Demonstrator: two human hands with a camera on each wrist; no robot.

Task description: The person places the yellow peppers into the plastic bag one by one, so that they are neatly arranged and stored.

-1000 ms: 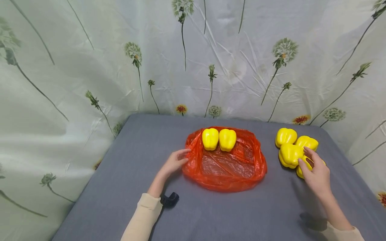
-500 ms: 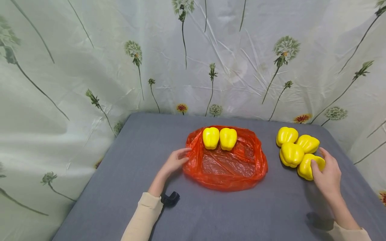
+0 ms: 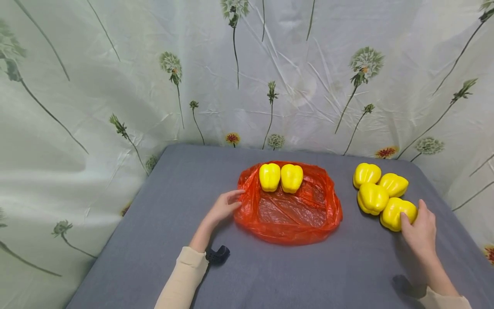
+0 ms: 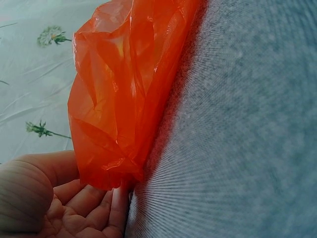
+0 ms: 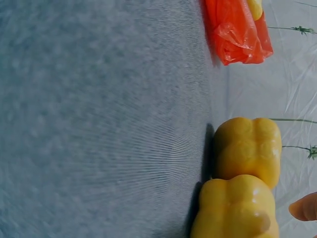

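A red plastic bag lies opened out on the grey table, with two yellow bell peppers standing against its back inside. My left hand holds the bag's left side; in the left wrist view its thumb and fingertips run behind the red film. Several more bell peppers are clustered at the right. Around the nearest of them, the front-right bell pepper, my right hand spreads its fingers. A visible right fingertip shows a gap from that pepper in the right wrist view.
The grey cloth-covered table meets a floral curtain at the back and sides. A dark wrist strap sits at the left cuff.
The right hand has shifted right and slightly nearer me, from over the cluster to the right side of the front-right bell pepper. Its fingers have drawn back slightly. The left hand stays put.
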